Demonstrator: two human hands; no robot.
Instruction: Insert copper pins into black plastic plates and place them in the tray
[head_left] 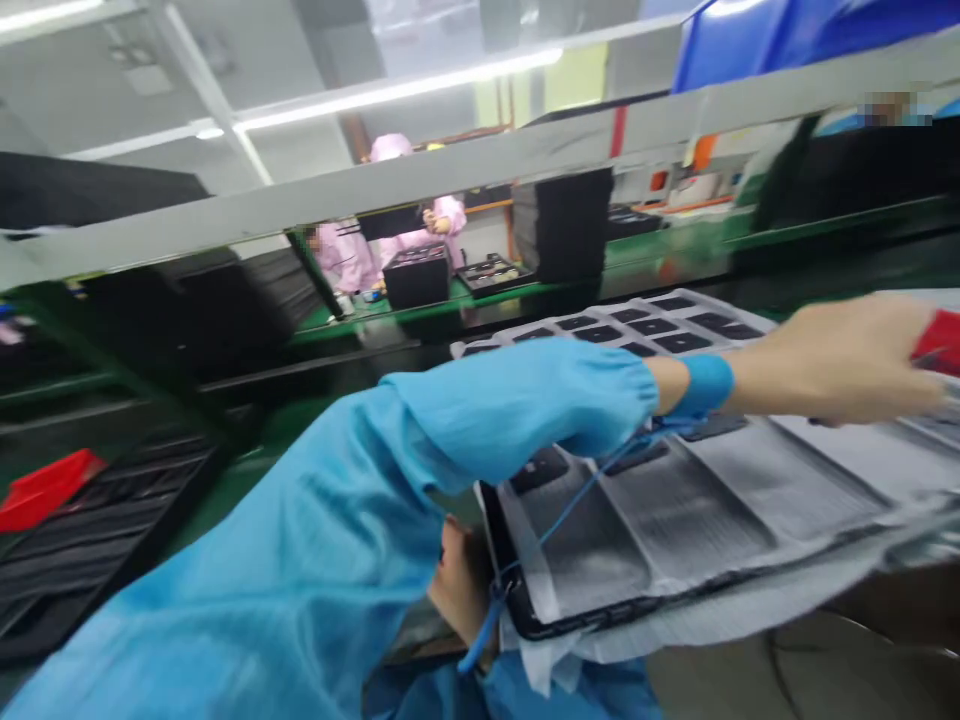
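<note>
My left arm, in a blue sleeve with a blue wristband, stretches across the view to the right. At its end my left hand is closed over the right side of a black tray, beside a red thing. Blur and the frame edge hide what its fingers hold. White cloth-like sheeting lines the tray's compartments, with flat black parts in the far rows. Below my left forearm, my right hand is at the tray's left edge, its fingers mostly hidden. A blue cord hangs from the wristband.
A dark rack of trays and a red bin stand at left. Beyond a grey crossbar, people in pink work near black boxes. A tall black stack stands on the green bench. Blue bins hang upper right.
</note>
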